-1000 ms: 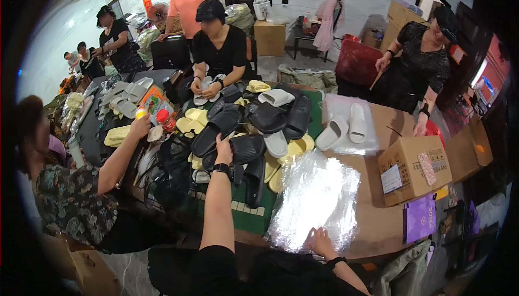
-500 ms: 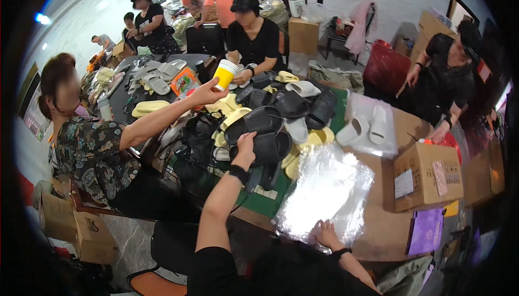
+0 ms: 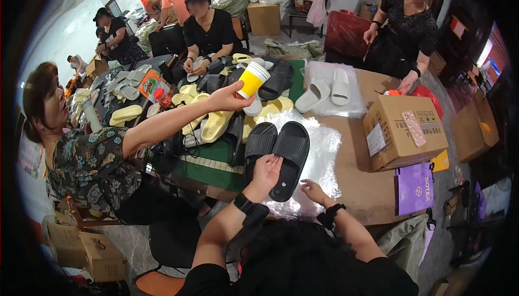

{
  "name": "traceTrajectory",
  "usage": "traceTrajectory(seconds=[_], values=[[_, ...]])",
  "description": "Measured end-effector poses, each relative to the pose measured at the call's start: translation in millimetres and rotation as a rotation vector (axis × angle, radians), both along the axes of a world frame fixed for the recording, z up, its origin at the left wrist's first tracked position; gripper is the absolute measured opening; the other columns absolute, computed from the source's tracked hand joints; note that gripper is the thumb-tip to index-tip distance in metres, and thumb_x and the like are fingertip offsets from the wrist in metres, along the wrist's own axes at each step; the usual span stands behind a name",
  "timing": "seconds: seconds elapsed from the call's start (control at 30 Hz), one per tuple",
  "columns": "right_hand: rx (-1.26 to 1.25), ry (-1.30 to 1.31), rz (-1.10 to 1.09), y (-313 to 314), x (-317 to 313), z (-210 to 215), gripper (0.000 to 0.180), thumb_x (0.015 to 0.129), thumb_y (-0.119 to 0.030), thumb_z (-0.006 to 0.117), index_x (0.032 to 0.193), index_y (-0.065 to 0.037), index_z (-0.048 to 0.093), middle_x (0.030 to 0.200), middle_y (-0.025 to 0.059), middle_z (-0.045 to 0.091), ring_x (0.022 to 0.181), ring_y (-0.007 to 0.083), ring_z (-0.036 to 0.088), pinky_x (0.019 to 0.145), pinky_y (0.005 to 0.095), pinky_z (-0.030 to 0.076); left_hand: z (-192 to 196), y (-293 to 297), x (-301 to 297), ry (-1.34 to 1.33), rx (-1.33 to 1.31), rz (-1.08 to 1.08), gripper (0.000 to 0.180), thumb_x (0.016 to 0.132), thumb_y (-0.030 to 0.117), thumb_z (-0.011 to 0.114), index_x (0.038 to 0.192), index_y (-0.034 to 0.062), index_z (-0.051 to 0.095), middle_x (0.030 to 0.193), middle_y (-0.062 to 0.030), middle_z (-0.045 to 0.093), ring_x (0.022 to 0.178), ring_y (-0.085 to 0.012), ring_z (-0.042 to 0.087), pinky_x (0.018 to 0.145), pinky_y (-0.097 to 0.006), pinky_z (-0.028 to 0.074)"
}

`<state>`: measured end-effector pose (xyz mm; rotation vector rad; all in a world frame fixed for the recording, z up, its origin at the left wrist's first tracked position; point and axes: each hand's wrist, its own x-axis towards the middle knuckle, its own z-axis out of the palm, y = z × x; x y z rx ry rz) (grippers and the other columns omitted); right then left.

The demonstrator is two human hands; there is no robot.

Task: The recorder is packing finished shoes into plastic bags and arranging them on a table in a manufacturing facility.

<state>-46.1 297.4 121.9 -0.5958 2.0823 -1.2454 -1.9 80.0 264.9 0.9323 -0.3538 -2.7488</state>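
Observation:
A pair of black slide sandals (image 3: 290,152) is in my left hand (image 3: 264,176), the fingers closed on the inner sides of the two. The soles hang over a stack of shiny clear plastic bags (image 3: 323,158) at the table's near edge. Just right of the sandals, above the bags, my right hand (image 3: 315,192) is open with nothing in it. Beyond the sandals, a co-worker's hand (image 3: 230,98) reaches in from the left with a stack of yellow and white paper cups (image 3: 252,81).
Yellow slides (image 3: 217,125) and other sandals lie piled on the green mat (image 3: 213,167). Pale slides (image 3: 313,94) rest on clear plastic. A cardboard box (image 3: 403,133) with a pink phone on top and a purple bag (image 3: 414,189) stand right. Co-workers stand or sit around the table.
My left hand has lifted the black sandals off the pile and brought them nearer, over the plastic bags. My right hand has come off the bags. The co-worker's cups have moved right.

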Motion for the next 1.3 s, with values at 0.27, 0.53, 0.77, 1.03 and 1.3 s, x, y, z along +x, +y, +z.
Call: traceTrajectory(seconds=[0.27,0.53,0.77,1.03,1.3], values=[[0.025,-0.029,-0.498,61.4,-82.4,0.4,0.022,0.086,-0.015,0.051,0.095,0.002,0.061,0.077,0.0135,0.066,0.064,0.0186,0.063,0.060,0.0306,0.049,16.8,123.8,9.7,-0.052,-0.739,-0.867,0.056,0.082,0.007,0.051,0.137,0.0098,0.037,0.121,-0.0090,0.051,0.104,-0.0186,0.051,0.092,-0.034,0.036],[0.187,0.071,-0.678,50.8,-109.4,75.5,0.024,0.082,-0.014,0.049,0.092,0.002,0.063,0.087,0.0232,0.065,0.082,0.0355,0.063,0.072,0.0394,0.048,37.5,212.0,43.7,0.404,-1.422,-0.987,0.037,0.087,0.013,0.057,0.122,0.0043,0.050,0.113,-0.0126,0.054,0.107,-0.0228,0.051,0.091,-0.034,0.042],[0.216,0.063,-0.670,72.2,-139.7,62.2,0.024,0.081,-0.018,0.049,0.089,0.000,0.062,0.094,0.0217,0.064,0.089,0.0359,0.062,0.076,0.0406,0.047,93.5,215.1,56.2,0.535,-1.420,-1.110,0.041,0.080,0.000,0.052,0.121,0.0067,0.050,0.114,-0.0078,0.049,0.106,-0.0195,0.049,0.088,-0.032,0.041],[0.218,0.174,-0.735,51.0,-141.5,58.3,0.027,0.083,-0.017,0.046,0.093,0.002,0.063,0.095,0.0233,0.063,0.090,0.0378,0.061,0.078,0.0418,0.047,92.1,197.7,54.3,0.507,-1.357,-1.113,0.054,0.078,-0.003,0.051,0.130,0.0099,0.041,0.124,-0.0079,0.041,0.112,-0.0221,0.045,0.089,-0.031,0.041],[0.099,0.212,-0.757,37.5,-155.6,3.7,0.022,0.076,-0.015,0.052,0.083,0.001,0.065,0.076,0.0182,0.066,0.072,0.0284,0.065,0.066,0.0379,0.049,105.4,173.7,53.9,0.708,-1.202,-1.218,0.049,0.078,-0.007,0.047,0.124,0.0085,0.048,0.118,-0.0088,0.042,0.108,-0.0207,0.047,0.089,-0.030,0.042]])
